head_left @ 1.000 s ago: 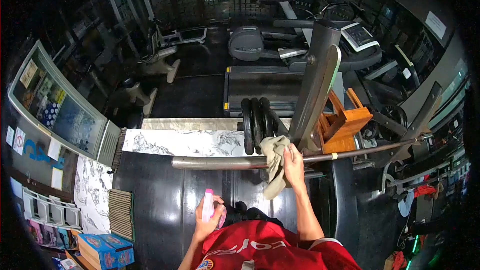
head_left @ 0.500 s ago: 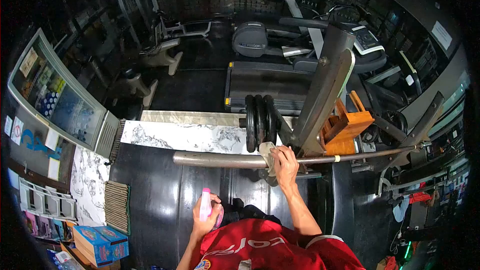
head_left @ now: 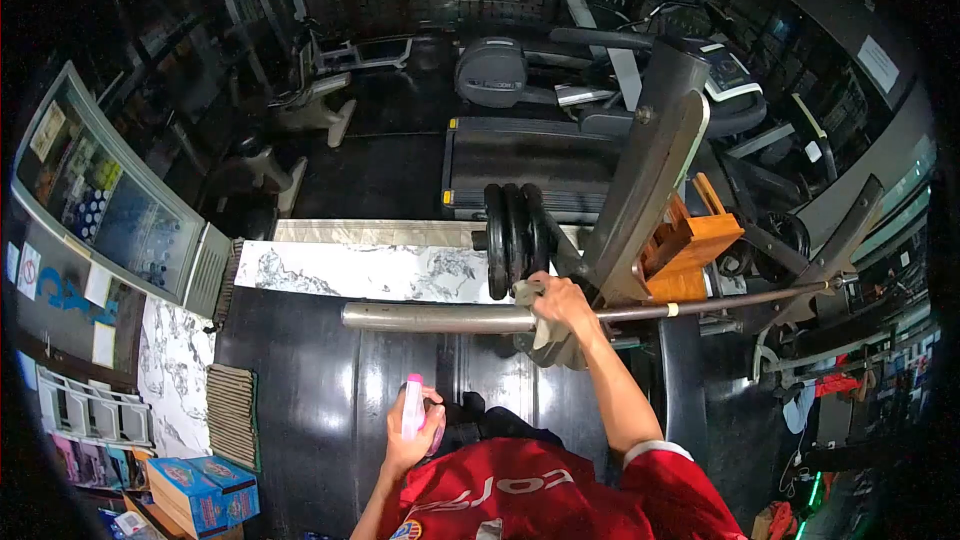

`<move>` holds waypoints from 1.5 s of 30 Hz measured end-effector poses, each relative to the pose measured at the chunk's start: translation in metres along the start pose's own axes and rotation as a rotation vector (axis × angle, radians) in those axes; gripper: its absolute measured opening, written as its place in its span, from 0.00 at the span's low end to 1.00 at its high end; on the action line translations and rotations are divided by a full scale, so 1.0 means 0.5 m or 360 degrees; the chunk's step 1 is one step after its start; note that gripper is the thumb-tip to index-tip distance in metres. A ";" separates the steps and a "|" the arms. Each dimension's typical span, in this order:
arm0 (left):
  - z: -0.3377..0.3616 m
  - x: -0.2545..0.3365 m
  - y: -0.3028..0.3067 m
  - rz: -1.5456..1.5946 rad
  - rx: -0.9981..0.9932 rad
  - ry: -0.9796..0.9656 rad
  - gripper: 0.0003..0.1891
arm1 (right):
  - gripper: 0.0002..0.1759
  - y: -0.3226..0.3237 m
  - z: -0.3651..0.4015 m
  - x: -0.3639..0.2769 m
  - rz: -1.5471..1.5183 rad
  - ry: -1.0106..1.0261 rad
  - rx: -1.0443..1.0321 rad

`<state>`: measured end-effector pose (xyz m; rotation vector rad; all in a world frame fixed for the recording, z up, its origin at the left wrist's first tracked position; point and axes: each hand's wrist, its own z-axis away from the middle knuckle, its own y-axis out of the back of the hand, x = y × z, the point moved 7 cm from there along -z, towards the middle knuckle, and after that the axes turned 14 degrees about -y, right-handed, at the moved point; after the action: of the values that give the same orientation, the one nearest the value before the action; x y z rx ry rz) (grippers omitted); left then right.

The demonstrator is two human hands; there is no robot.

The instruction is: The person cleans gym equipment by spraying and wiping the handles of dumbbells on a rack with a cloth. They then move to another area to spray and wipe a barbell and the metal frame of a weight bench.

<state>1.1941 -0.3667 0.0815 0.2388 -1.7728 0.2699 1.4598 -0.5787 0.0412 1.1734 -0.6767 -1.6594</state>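
A steel barbell (head_left: 440, 317) lies across the rack in front of me, its thick sleeve end pointing left. My right hand (head_left: 566, 304) is closed around a pale grey cloth (head_left: 543, 328) at the inner end of that sleeve, and part of the cloth hangs below the bar. Low in front of my red shirt, my left hand (head_left: 418, 432) grips a spray bottle (head_left: 412, 408) with a pink top. The fingers hide much of the bottle's body. Black weight plates (head_left: 517, 243) sit on a rack peg just behind my right hand.
A thick grey rack upright (head_left: 650, 160) rises right of the plates, beside an orange-brown wooden box (head_left: 690, 252). Behind stands a treadmill (head_left: 535, 165). On the left are a glass-door fridge (head_left: 115, 195), a striped mat (head_left: 232, 418) and a blue carton (head_left: 205, 492).
My right hand has curled more tightly around the cloth and turned over the bar, with more cloth now hanging below. The left hand and bottle stay almost in place.
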 end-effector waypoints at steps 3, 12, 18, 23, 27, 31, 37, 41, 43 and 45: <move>-0.003 0.007 -0.004 -0.0037 -0.0021 -0.0031 0.12 | 0.23 -0.073 -0.068 0.014 0.0413 0.0315 -0.0476; 0.019 -0.034 0.016 -0.0025 0.0112 -0.0009 0.09 | 0.15 0.040 0.086 -0.001 -0.0754 0.0378 0.0685; 0.011 -0.039 0.013 0.0036 0.0160 0.0025 0.09 | 0.16 0.035 0.188 0.035 -0.0699 0.0686 0.0849; -0.005 -0.045 0.014 -0.0087 0.0098 -0.0035 0.10 | 0.16 0.055 0.208 0.122 -0.1368 0.0271 0.1004; -0.021 -0.044 -0.003 -0.0078 0.0069 -0.0019 0.11 | 0.18 0.069 0.207 0.053 -0.0730 0.0350 0.0998; -0.038 -0.050 -0.023 -0.0119 -0.0054 -0.0003 0.12 | 0.18 0.059 0.147 0.008 -0.0325 0.0102 0.0909; -0.048 -0.043 -0.039 -0.0093 -0.0047 -0.0039 0.12 | 0.22 -0.079 -0.103 0.109 -0.0196 -0.0154 -0.0230; -0.045 -0.053 -0.044 -0.0048 -0.0121 0.0048 0.12 | 0.22 -0.114 -0.117 0.089 0.0029 0.0310 -0.0406; -0.046 -0.056 -0.041 -0.0127 -0.0127 -0.0011 0.12 | 0.21 -0.011 -0.008 0.049 -0.0161 -0.0189 -0.0147; -0.045 -0.057 -0.038 -0.0001 -0.0082 0.0052 0.12 | 0.18 0.014 0.046 0.042 -0.0344 -0.0174 0.0207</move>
<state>1.2270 -0.3776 0.0594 0.1966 -1.7448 0.2261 1.4395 -0.6027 0.0477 1.2927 -0.7572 -1.8947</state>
